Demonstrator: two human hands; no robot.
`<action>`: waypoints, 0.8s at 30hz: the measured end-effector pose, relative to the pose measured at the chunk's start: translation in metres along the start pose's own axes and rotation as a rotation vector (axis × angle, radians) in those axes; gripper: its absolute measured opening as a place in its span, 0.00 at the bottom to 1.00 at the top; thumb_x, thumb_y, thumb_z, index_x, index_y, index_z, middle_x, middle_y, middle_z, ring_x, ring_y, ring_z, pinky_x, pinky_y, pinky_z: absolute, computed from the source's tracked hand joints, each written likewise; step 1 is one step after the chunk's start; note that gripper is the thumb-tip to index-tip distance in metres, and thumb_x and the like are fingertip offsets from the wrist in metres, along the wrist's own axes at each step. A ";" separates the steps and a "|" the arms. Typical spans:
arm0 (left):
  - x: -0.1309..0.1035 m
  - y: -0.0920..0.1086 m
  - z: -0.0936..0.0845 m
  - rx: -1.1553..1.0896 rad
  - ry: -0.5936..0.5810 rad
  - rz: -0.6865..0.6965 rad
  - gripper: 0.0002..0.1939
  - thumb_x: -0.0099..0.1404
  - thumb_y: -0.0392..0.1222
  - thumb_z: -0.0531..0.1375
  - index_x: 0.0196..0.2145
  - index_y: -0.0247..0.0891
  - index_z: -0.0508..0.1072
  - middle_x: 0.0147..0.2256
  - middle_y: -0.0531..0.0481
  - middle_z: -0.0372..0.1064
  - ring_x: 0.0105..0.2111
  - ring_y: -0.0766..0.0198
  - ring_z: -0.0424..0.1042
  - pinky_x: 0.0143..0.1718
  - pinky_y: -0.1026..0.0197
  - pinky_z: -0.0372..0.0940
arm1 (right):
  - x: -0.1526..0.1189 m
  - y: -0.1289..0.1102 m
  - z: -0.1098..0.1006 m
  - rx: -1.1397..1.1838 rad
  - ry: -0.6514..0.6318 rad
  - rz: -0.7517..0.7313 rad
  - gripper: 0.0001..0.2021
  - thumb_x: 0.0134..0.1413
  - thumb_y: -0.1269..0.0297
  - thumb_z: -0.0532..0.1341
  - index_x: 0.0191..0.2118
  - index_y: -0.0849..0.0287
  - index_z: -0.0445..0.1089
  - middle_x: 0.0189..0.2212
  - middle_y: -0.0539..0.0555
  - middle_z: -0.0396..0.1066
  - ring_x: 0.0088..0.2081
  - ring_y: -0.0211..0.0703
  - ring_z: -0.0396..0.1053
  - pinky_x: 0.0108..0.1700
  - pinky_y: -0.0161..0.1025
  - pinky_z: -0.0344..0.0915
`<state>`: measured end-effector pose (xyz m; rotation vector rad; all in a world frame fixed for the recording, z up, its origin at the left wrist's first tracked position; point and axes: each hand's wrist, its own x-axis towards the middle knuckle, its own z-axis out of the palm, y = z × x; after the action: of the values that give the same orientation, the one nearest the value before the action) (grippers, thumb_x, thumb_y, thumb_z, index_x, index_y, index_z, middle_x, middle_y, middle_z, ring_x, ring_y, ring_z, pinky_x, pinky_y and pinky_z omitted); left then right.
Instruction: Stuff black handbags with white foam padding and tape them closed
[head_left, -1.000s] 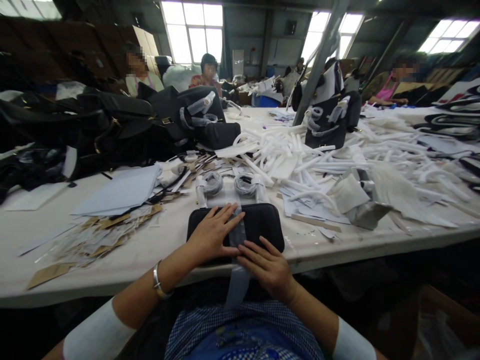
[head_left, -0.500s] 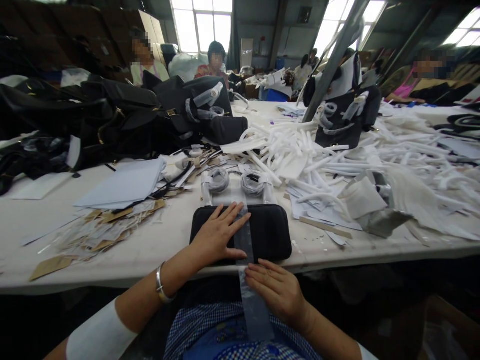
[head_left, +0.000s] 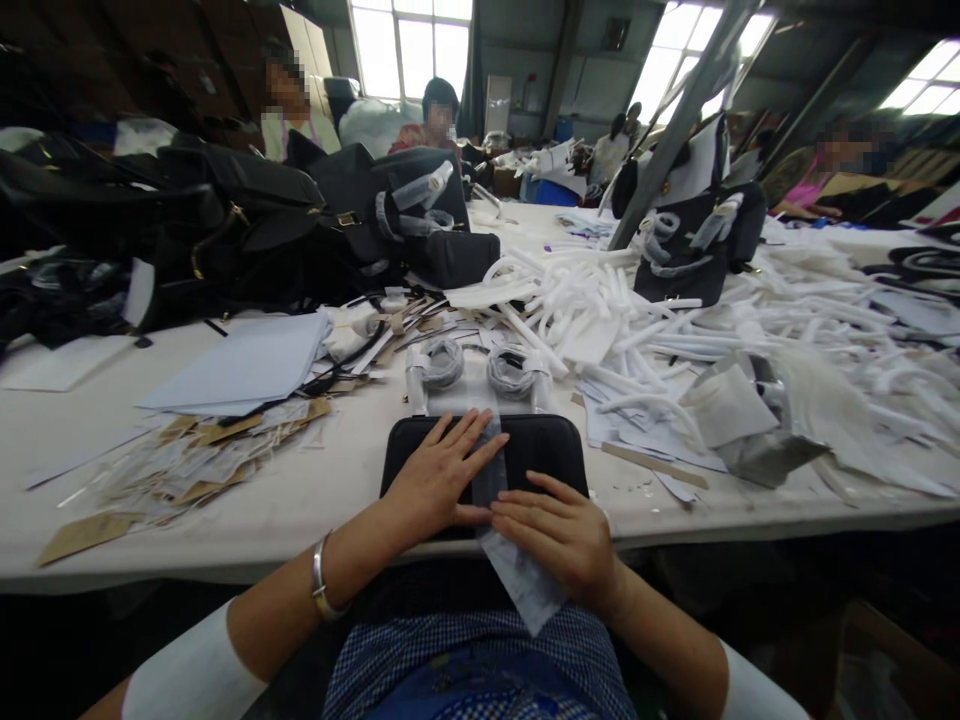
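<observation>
A black bag lies flat at the table's front edge. Down its middle runs a strip of translucent plastic, its loose end hanging over the edge towards my lap. My left hand rests spread on the bag, fingertips on the strip. My right hand has its fingers stretched out, lying over the strip at the bag's near edge; its thumb is hidden. Just beyond the bag are two coiled, plastic-wrapped loops with white wrapping around them.
Paper sheets and a heap of tags lie to the left. White tubes are piled ahead and right, near a silver packet. Black bags stand behind. A slanted metal post rises from the table. Several people sit farther back.
My right hand has moved up and forward from below the table edge onto the bag's near side. The strip's loose end has swung to the right. My left hand has stayed in place.
</observation>
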<state>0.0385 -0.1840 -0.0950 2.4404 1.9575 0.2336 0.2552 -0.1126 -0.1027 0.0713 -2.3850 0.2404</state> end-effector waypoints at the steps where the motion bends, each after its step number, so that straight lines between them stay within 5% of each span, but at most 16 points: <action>1: 0.000 0.000 0.000 -0.011 -0.001 -0.002 0.52 0.56 0.57 0.69 0.69 0.42 0.49 0.71 0.35 0.38 0.70 0.47 0.42 0.68 0.43 0.41 | 0.005 0.006 0.001 0.017 -0.004 0.034 0.10 0.63 0.73 0.58 0.47 0.58 0.73 0.42 0.53 0.80 0.48 0.43 0.77 0.59 0.48 0.67; 7: -0.001 0.000 0.001 -0.083 0.009 -0.017 0.55 0.54 0.53 0.69 0.70 0.45 0.43 0.71 0.38 0.36 0.70 0.49 0.41 0.68 0.43 0.40 | 0.011 0.021 0.016 0.071 -0.073 0.363 0.08 0.58 0.72 0.58 0.40 0.57 0.74 0.48 0.56 0.77 0.52 0.51 0.72 0.53 0.49 0.71; 18: -0.003 -0.001 -0.005 -0.182 0.036 -0.009 0.59 0.51 0.45 0.70 0.71 0.46 0.39 0.71 0.37 0.34 0.71 0.49 0.36 0.68 0.40 0.43 | 0.028 0.017 0.030 -0.086 -0.110 0.587 0.02 0.57 0.68 0.66 0.35 0.55 0.72 0.43 0.52 0.76 0.49 0.49 0.70 0.49 0.44 0.69; 24: -0.007 -0.004 -0.006 -0.236 0.075 0.017 0.58 0.52 0.39 0.67 0.71 0.42 0.36 0.71 0.36 0.24 0.71 0.47 0.34 0.67 0.37 0.44 | 0.033 0.013 0.033 -0.194 -0.058 0.634 0.01 0.60 0.66 0.64 0.36 0.55 0.72 0.50 0.53 0.74 0.51 0.48 0.69 0.48 0.42 0.70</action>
<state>0.0322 -0.1907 -0.0901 2.3297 1.8176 0.5302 0.2072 -0.1062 -0.1063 -0.7839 -2.4100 0.3000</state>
